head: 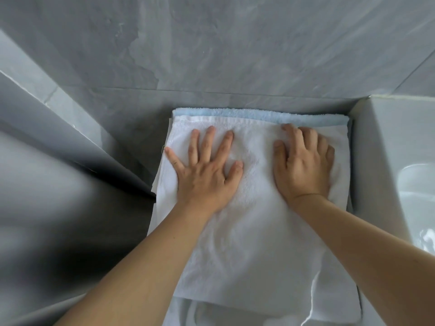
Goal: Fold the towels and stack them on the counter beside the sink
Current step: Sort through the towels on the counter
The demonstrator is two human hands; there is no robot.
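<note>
The grey tiled wall [211,43] is seen behind a narrow tabletop [353,128], with one white sink [400,161] at the right. Two towels are stacked there. The white towel [247,243] is laid on top, its long axis running from the wall toward the person. One blue towel [259,114] is exposed only as a strip along the wall. The left hand [207,175] is pressed flat, fingers spread; the right hand [303,165] is laid flat, fingers slightly bent.

Grey marbled wall tiles [211,43], possibly a glossy ledge [47,118] at left.
</note>
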